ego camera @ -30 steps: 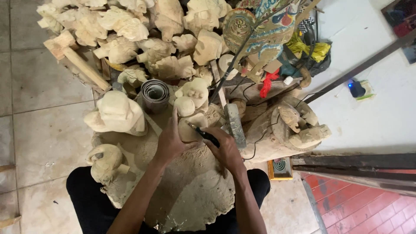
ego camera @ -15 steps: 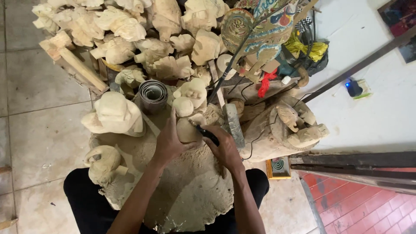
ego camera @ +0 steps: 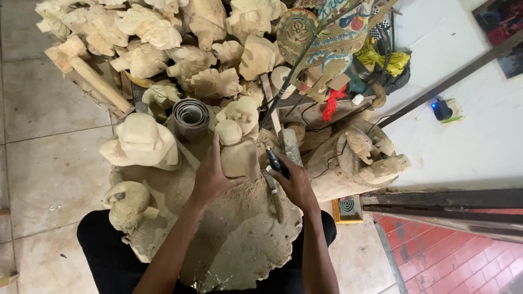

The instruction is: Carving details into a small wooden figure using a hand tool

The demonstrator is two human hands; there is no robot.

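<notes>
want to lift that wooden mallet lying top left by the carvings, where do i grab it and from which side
Take the wooden mallet by its long straight handle, coming from the bare-floor side on its left. The blocky head at the upper end sits against the pile of pale carvings, while the handle slants down to the right and looks easier to close a hand around.

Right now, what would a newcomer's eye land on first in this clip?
First, the two hands at centre: the left hand clasps a pale wooden carving, while the right hand holds a dark rotary tool against it, over a sawdust-covered work slab. Behind them, a heap of unfinished pale carvings fills the top left, with a colourful painted figure at top centre.
</notes>
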